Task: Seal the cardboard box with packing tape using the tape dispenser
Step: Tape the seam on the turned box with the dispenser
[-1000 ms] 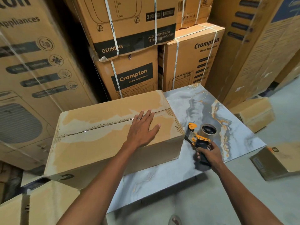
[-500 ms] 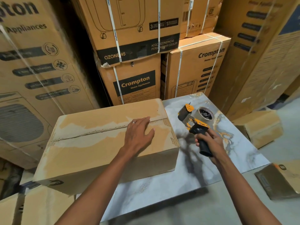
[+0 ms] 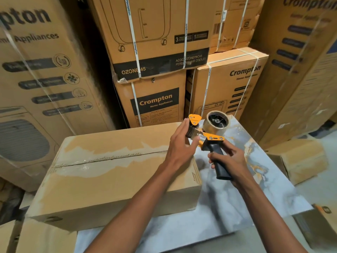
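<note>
**Still prepping the tape, nothing on the box yet**

So we're at the get-the-tape-started step. Our right hand (image 3: pixel 230 162) is wrapped round the black handle of the tape dispenser (image 3: pixel 209 136), holding it up in the air just off the right end of the cardboard box (image 3: pixel 116 167). Our left hand (image 3: pixel 179 146) is up at the front of the dispenser, thumb and fingertips on the roller and blade end, looks like we're fishing for the loose tape end. Can't actually see the tape end itself, it's clear and too fine to make out.

The box sits on the marbled table (image 3: pixel 255 181), flaps closed, centre seam running left to right. There's torn paper along the seam, looks like old tape got ripped off there.

Next we'd guess: tease out a tab of tape, stick it down over the right end of the box in line with the seam, then drag the dispenser along the seam, keeping the flaps pushed flat.
</note>
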The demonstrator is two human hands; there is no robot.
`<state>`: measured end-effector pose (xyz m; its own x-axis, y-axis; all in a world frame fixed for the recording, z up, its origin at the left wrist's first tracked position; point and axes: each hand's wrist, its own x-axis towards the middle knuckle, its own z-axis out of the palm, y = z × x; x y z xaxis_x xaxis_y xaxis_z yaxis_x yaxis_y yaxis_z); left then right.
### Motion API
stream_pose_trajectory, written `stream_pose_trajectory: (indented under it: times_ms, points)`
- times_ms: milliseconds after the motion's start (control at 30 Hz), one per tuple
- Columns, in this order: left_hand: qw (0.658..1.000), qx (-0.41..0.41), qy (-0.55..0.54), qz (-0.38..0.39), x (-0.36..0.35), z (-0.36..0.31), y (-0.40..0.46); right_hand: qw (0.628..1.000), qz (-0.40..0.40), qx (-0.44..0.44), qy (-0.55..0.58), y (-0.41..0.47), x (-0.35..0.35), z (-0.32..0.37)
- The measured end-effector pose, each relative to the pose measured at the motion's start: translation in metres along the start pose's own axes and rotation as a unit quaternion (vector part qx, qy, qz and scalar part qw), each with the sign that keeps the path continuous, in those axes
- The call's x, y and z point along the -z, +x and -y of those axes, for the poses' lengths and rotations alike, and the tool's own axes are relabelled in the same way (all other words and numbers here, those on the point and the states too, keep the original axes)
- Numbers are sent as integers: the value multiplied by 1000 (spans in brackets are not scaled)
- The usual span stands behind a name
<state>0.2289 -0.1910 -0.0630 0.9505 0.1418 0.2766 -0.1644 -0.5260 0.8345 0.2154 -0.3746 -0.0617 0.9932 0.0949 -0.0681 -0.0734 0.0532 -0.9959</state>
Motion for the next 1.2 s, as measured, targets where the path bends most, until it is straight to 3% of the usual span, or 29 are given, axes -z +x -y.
stream_pose_trajectory:
  times_ms: [367, 567, 767, 1067, 1200]
  points:
    - [988, 80, -106, -83, 5, 20, 34, 999, -5, 1, -44, 40, -25, 11]
    - [990, 84, -86, -80, 19, 40, 60, 997, -43, 19, -63, 69, -33, 18]
    - [977, 105, -163, -87, 22, 58, 78, 987, -66, 62, -132, 98, -42, 27]
    - [990, 106, -40, -82, 30, 90, 119, 962, -93, 95, -237, 129, -57, 33]
    - [995, 104, 1, 4, 38, 100, 136, 942, -87, 126, -298, 132, -58, 28]
